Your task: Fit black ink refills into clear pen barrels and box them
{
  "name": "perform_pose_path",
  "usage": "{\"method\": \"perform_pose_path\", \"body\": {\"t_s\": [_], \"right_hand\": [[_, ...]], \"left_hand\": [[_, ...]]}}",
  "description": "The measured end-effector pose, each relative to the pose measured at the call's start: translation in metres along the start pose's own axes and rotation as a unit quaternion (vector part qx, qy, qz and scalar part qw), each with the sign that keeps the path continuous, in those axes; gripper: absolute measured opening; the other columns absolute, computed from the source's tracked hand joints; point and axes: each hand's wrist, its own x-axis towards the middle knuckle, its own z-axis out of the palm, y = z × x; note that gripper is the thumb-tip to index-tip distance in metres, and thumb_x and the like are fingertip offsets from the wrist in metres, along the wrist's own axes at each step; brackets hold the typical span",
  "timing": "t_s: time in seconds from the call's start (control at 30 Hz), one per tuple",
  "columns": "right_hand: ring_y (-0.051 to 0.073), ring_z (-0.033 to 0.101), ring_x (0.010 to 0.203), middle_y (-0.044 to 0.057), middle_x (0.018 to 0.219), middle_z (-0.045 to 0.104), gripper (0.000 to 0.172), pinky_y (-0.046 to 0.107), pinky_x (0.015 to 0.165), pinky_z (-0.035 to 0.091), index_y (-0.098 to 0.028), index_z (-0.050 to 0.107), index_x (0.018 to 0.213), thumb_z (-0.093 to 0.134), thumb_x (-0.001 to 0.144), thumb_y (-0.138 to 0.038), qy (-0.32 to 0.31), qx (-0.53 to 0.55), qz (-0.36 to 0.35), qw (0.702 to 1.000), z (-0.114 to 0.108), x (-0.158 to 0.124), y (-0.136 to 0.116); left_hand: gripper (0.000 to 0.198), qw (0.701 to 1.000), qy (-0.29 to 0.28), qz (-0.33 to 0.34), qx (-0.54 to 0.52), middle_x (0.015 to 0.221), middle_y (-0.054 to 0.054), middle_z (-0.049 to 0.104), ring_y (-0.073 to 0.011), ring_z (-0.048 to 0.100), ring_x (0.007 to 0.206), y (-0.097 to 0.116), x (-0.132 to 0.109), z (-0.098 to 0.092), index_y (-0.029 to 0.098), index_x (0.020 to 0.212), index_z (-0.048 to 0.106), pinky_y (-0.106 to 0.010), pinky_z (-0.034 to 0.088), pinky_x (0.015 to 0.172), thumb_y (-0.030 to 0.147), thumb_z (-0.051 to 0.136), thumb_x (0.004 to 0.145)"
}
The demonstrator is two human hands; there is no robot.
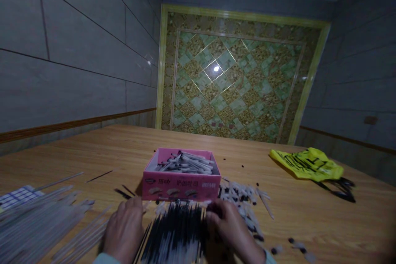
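Observation:
A bundle of thin black pen refills (175,227) lies on the table between my hands. At its left side is my left hand (125,227), its fingers curled down and the tips mostly hidden. Across the bundle, my right hand (230,227) has its fingers bent together in a pinch; what they hold, if anything, is too dark to make out. Just beyond both hands stands a pink box (182,185) holding many grey-white pens (185,163). Small white and black pen parts (241,198) are heaped to the right of the box, close to my right hand.
Long clear tubes (40,218) lie in a large pile at left, beside a blue-checked white item (20,196). A yellow bag (306,163) with black straps rests at the right on the wooden table (117,148). Loose black bits are scattered around.

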Motion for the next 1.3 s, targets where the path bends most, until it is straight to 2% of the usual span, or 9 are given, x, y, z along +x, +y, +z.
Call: {"method": "perform_pose_path", "body": {"t_s": [0.17, 0.3, 0.4, 0.5, 0.63, 0.83, 0.97, 1.13, 1.3], "right_hand": [[0.017, 0.061, 0.076, 0.003, 0.077, 0.069, 0.022, 0.022, 0.065, 0.04, -0.017, 0.069, 0.074, 0.057, 0.059, -0.005, -0.056, -0.137, 0.016, 0.989, 0.01, -0.025, 0.006], [0.015, 0.06, 0.08, 0.001, 0.082, 0.068, 0.027, 0.02, 0.068, 0.038, -0.02, 0.07, 0.078, 0.058, 0.06, -0.004, -0.112, -0.147, -0.061, 0.981, 0.02, -0.028, 0.007], [0.013, 0.058, 0.074, -0.001, 0.083, 0.064, 0.029, 0.02, 0.058, 0.034, -0.028, 0.07, 0.088, 0.06, 0.067, -0.01, -0.126, -0.2, -0.154, 0.959, 0.03, -0.025, 0.008], [0.012, 0.053, 0.064, -0.002, 0.078, 0.057, 0.026, 0.024, 0.049, 0.024, -0.032, 0.068, 0.091, 0.063, 0.071, -0.018, -0.126, -0.29, -0.24, 0.918, 0.039, -0.023, 0.012], [0.012, 0.049, 0.062, -0.002, 0.074, 0.054, 0.012, 0.027, 0.047, 0.019, -0.028, 0.066, 0.081, 0.069, 0.07, -0.024, -0.106, -0.347, -0.325, 0.874, 0.043, -0.021, 0.015], [0.011, 0.05, 0.057, -0.002, 0.066, 0.056, 0.007, 0.024, 0.045, 0.023, -0.022, 0.062, 0.067, 0.066, 0.072, -0.021, -0.06, -0.338, -0.379, 0.859, 0.038, -0.022, 0.015], [0.013, 0.058, 0.061, 0.004, 0.071, 0.062, 0.018, 0.019, 0.049, 0.04, -0.02, 0.064, 0.088, 0.049, 0.081, -0.013, 0.035, -0.182, -0.413, 0.892, 0.027, -0.026, 0.006], [0.016, 0.064, 0.067, 0.005, 0.074, 0.065, 0.02, 0.022, 0.058, 0.052, -0.02, 0.06, 0.094, 0.054, 0.08, -0.008, 0.168, 0.066, -0.348, 0.92, 0.011, -0.036, -0.019], [0.017, 0.064, 0.062, 0.004, 0.069, 0.066, 0.024, 0.025, 0.057, 0.054, -0.02, 0.06, 0.095, 0.059, 0.076, -0.006, 0.142, 0.092, -0.403, 0.899, 0.005, -0.039, -0.037]], "left_hand": [[0.02, 0.947, 0.046, -0.016, -0.317, 0.093, -0.011, 0.066, -0.0245, 0.063, 0.083, 0.019, 0.0, -0.012, 0.019, 0.1, 0.054, -0.033, 0.043, 0.072, 0.025, 0.043, 0.085], [0.024, 0.768, -0.048, -0.11, -0.629, 0.077, -0.005, 0.066, -0.0169, 0.062, 0.068, 0.043, -0.011, -0.005, 0.019, 0.09, 0.058, -0.025, 0.046, 0.062, 0.037, 0.062, 0.074], [0.037, 0.614, -0.15, -0.198, -0.749, 0.057, 0.001, 0.058, -0.0045, 0.039, 0.036, 0.053, -0.017, 0.003, 0.016, 0.084, 0.057, -0.015, 0.023, 0.034, 0.045, 0.068, 0.066], [0.043, 0.52, -0.188, -0.251, -0.795, 0.048, 0.004, 0.056, 0.0004, 0.023, 0.028, 0.055, -0.018, 0.006, 0.017, 0.08, 0.052, -0.014, 0.007, 0.033, 0.047, 0.072, 0.058], [0.038, 0.474, -0.18, -0.294, -0.81, 0.046, 0.004, 0.057, 0.0006, 0.025, 0.028, 0.053, -0.018, 0.004, 0.018, 0.078, 0.049, -0.012, 0.008, 0.033, 0.037, 0.075, 0.058], [0.02, 0.43, -0.162, -0.329, -0.825, 0.064, -0.007, 0.065, -0.0037, 0.045, 0.041, 0.056, -0.018, 0.002, 0.01, 0.092, 0.053, -0.011, 0.028, 0.035, 0.01, 0.062, 0.074], [0.015, 0.401, -0.144, -0.366, -0.827, 0.072, -0.01, 0.065, -0.0028, 0.048, 0.041, 0.055, -0.016, 0.002, 0.007, 0.093, 0.054, -0.011, 0.033, 0.035, 0.004, 0.055, 0.079], [0.01, 0.274, -0.126, -0.413, -0.859, 0.065, -0.004, 0.057, 0.0016, 0.04, 0.035, 0.052, -0.014, -0.002, 0.007, 0.082, 0.053, -0.008, 0.028, 0.03, 0.003, 0.044, 0.085], [0.018, 0.24, -0.123, -0.413, -0.87, 0.065, -0.001, 0.053, 0.004, 0.036, 0.033, 0.051, -0.012, -0.004, 0.007, 0.079, 0.05, -0.006, 0.026, 0.03, 0.003, 0.036, 0.089]]}}
